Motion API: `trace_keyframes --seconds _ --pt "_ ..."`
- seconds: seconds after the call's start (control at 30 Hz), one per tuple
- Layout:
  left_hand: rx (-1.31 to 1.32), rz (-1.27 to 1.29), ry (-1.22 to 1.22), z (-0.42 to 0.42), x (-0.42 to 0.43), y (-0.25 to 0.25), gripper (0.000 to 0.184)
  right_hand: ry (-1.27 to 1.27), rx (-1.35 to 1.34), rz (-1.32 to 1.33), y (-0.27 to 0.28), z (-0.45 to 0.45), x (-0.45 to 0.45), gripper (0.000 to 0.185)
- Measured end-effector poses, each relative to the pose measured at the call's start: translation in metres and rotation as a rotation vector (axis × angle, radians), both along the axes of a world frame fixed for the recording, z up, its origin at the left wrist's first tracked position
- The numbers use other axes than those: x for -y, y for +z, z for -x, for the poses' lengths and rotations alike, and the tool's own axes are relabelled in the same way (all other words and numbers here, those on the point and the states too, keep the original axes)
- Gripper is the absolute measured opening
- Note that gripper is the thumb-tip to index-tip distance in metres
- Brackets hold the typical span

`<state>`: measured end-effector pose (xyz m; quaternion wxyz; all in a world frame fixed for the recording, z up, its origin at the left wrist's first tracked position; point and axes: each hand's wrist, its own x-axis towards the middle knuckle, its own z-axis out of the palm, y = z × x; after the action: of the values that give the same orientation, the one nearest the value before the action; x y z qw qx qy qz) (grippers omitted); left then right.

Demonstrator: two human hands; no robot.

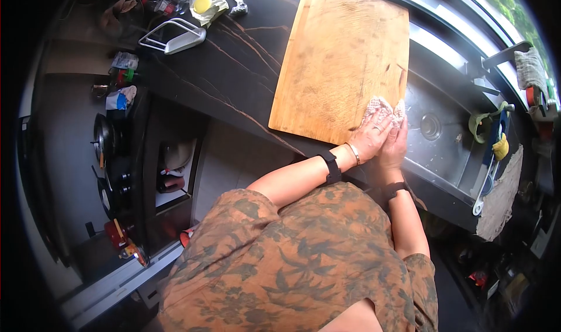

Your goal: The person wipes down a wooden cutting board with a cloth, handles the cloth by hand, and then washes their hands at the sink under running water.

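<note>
A large wooden cutting board [342, 63] lies on the dark counter, its right side reaching to the sink. At its near right corner is a pink-and-white checked cloth [380, 105], bunched up. My left hand [371, 138], with a ring and a bracelet, presses the cloth with its fingers. Close beside it, my right hand [393, 148] grips the cloth at the board's right edge. The fingertips are partly hidden in the cloth's folds.
The steel sink [418, 151] is to the right, with a faucet [505, 54] by the window. At the counter's far left are a white rack [174, 37] and a yellow round item [203, 4] on a wrapper. A grey rag [501, 197] hangs at the right.
</note>
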<state>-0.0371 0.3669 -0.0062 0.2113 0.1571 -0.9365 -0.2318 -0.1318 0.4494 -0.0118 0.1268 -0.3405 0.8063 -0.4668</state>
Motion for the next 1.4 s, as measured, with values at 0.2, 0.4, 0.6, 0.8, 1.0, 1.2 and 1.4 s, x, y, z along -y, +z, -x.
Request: trace_keyframes --seconds 0.2,0.4,0.6,0.8,1.0,1.2,1.4 --pt "0.102 0.091 -0.023 -0.117 0.027 0.02 0.046 0.009 -0.072 0.038 -0.001 0.0 0.001 0.062" --pt "0.288 0.146 0.183 -0.227 0.069 0.036 0.062 0.016 -0.021 0.028 -0.005 0.001 0.001 0.06" --pt "0.205 0.144 0.155 -0.178 0.034 0.023 0.052 0.031 -0.095 0.004 -0.005 0.001 0.001 0.058" --pt "0.01 0.171 -0.028 -0.105 0.0 0.013 0.044 0.044 -0.154 0.009 -0.011 0.003 0.001 0.057" --pt "-0.143 0.1 -0.081 -0.146 0.037 0.021 0.027 0.06 -0.108 -0.013 -0.008 0.004 0.0 0.056" --pt "-0.007 0.095 0.009 -0.237 0.117 0.038 0.023 0.071 -0.164 -0.023 -0.005 0.004 0.001 0.056" --pt "0.154 0.035 -0.165 -0.213 0.123 0.047 0.029 0.08 -0.171 -0.032 -0.001 0.002 0.002 0.055"
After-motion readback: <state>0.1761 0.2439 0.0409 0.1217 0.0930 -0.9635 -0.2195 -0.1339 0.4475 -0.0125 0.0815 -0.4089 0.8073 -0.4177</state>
